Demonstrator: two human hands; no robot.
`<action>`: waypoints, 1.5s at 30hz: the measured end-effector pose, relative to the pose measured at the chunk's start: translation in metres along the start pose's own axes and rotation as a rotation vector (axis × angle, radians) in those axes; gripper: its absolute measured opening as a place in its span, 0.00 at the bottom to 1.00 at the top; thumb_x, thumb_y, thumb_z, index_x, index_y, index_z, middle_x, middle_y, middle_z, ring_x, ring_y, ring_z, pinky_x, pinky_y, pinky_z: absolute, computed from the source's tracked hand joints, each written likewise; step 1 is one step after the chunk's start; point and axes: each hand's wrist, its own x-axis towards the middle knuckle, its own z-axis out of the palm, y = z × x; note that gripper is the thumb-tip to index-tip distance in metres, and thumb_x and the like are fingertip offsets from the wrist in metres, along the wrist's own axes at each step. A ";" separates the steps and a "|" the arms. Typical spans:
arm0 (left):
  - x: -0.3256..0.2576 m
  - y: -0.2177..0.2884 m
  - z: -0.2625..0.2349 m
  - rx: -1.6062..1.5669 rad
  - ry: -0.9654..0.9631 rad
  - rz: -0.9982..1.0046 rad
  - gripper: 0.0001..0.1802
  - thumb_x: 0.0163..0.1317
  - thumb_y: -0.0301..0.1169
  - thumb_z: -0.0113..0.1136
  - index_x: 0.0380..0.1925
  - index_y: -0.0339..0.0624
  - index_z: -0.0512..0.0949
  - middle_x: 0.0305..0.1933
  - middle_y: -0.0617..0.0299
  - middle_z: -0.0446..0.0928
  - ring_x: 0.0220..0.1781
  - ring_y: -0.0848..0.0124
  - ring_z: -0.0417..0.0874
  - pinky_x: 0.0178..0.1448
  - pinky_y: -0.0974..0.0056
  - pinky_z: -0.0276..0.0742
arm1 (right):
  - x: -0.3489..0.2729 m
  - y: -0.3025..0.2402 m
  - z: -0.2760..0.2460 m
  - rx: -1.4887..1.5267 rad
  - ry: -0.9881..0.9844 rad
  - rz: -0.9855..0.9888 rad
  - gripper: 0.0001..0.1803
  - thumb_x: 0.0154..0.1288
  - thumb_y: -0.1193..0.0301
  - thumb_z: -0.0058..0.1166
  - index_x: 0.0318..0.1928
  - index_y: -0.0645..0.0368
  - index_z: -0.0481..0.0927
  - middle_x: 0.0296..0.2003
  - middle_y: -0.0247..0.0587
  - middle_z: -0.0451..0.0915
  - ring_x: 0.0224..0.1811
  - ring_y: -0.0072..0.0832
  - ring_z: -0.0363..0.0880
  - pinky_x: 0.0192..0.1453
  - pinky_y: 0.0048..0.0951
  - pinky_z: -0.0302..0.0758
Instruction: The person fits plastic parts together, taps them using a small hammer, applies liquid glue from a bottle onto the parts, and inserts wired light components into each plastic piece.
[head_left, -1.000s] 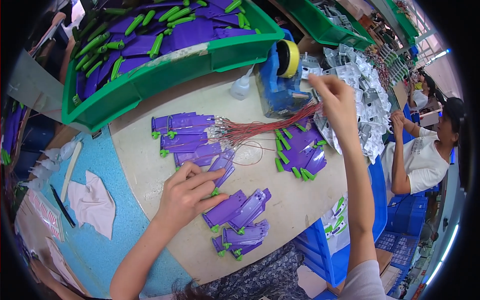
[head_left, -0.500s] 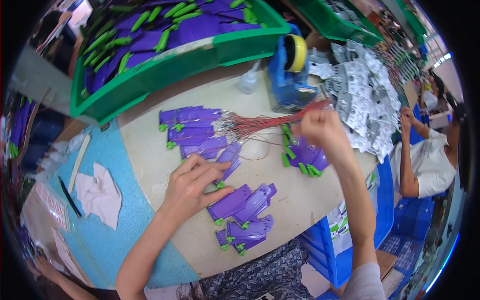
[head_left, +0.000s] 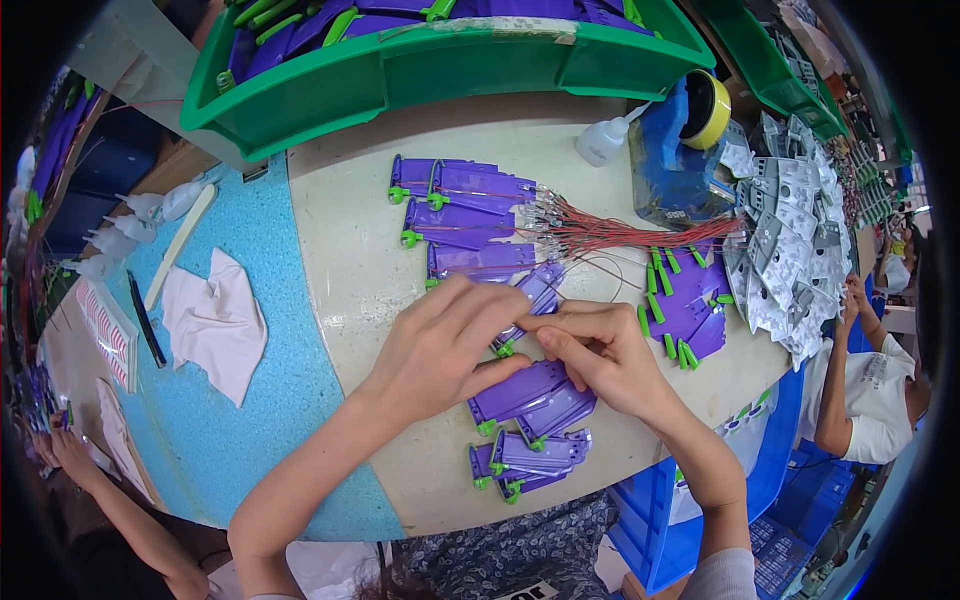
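Observation:
My left hand (head_left: 440, 345) curls over a small purple plastic piece with a green end (head_left: 543, 283), its fingertips pressed on it. Against those fingertips my right hand (head_left: 612, 355) is closed in a pinch; what it pinches is hidden, though a thin wire runs close by. Beyond the hands lie stacks of purple plates (head_left: 460, 228) with green ends, red wires laid over them. The bundle of red wires (head_left: 640, 235) stretches right toward grey plastic parts. Nearer me, below my hands, more purple plates (head_left: 540, 455) overlap in two groups.
A green bin (head_left: 470, 75) of purple and green parts spans the back. A blue tape dispenser (head_left: 668, 150) and a white squeeze bottle (head_left: 602, 142) stand before it. Grey parts (head_left: 785, 230) are heaped right, above a blue crate (head_left: 650, 520). A pink cloth (head_left: 215, 315) lies left. Other people work both sides.
My right hand has come from the wire bundle down and left to meet my left hand, now pinching there. The view has shifted, so the table things sit further right.

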 end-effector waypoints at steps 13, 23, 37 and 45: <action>0.001 0.014 0.002 0.154 -0.069 -0.075 0.28 0.51 0.35 0.71 0.53 0.41 0.76 0.44 0.52 0.71 0.46 0.58 0.75 0.52 0.60 0.76 | 0.035 -0.043 -0.019 -0.390 0.252 -0.049 0.05 0.55 0.79 0.62 0.27 0.68 0.79 0.22 0.55 0.80 0.28 0.43 0.84 0.32 0.38 0.77; -0.005 0.008 0.000 0.092 -0.022 -0.005 0.19 0.49 0.34 0.72 0.40 0.42 0.79 0.43 0.56 0.72 0.45 0.61 0.76 0.46 0.63 0.77 | 0.052 -0.046 -0.025 -0.566 -0.108 0.035 0.07 0.50 0.82 0.63 0.25 0.68 0.76 0.19 0.45 0.79 0.20 0.30 0.80 0.26 0.32 0.73; -0.008 0.005 0.005 0.058 0.098 0.025 0.12 0.44 0.33 0.73 0.25 0.40 0.80 0.42 0.56 0.76 0.41 0.61 0.79 0.40 0.63 0.79 | 0.033 -0.013 -0.041 -0.831 0.215 -0.357 0.06 0.60 0.77 0.59 0.32 0.63 0.74 0.34 0.46 0.74 0.33 0.48 0.78 0.36 0.45 0.74; -0.010 0.008 0.004 0.052 0.131 0.009 0.15 0.42 0.32 0.78 0.28 0.38 0.84 0.45 0.54 0.80 0.43 0.58 0.83 0.41 0.61 0.82 | 0.025 -0.001 -0.044 -0.741 0.280 -0.354 0.06 0.58 0.78 0.60 0.32 0.63 0.75 0.32 0.46 0.73 0.29 0.47 0.77 0.33 0.43 0.72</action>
